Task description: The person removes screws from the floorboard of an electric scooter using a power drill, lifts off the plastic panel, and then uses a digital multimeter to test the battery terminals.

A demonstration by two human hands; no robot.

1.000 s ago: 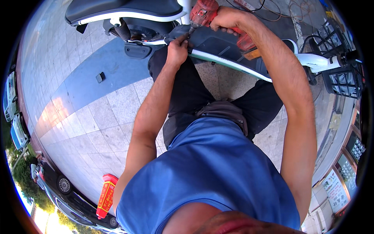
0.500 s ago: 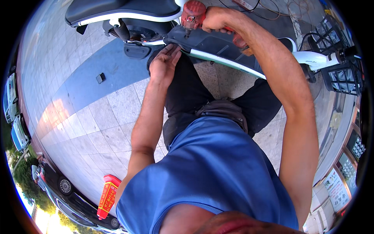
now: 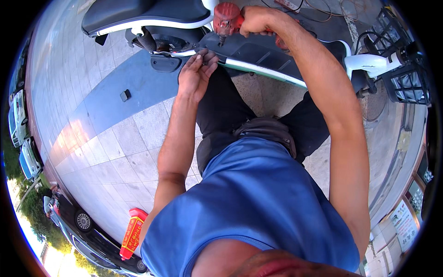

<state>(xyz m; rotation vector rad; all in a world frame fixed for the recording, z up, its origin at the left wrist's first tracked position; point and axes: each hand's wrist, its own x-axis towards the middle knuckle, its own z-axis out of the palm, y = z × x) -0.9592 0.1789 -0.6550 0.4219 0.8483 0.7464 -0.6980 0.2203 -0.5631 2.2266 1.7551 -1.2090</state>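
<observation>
My right hand is wrapped round the grip of a red cordless drill, its bit pointing down at the dark footboard of a white electric scooter. The bit's tip is close to the footboard's rear end; whether it touches cannot be made out. My left hand is turned palm up beside the footboard's near edge, left of the bit. Its fingers are curled and the thumb lies against them; anything between them is too small to make out.
The scooter's black seat rises at upper left, its black front basket at right. A small dark block lies on the paving. Parked cars and a red box-like sign stand at left; cables lie beyond the scooter.
My left fingers have curled in toward the thumb from a straighter pose. The drill stays over much the same spot in my right hand. The whole view has shifted slightly.
</observation>
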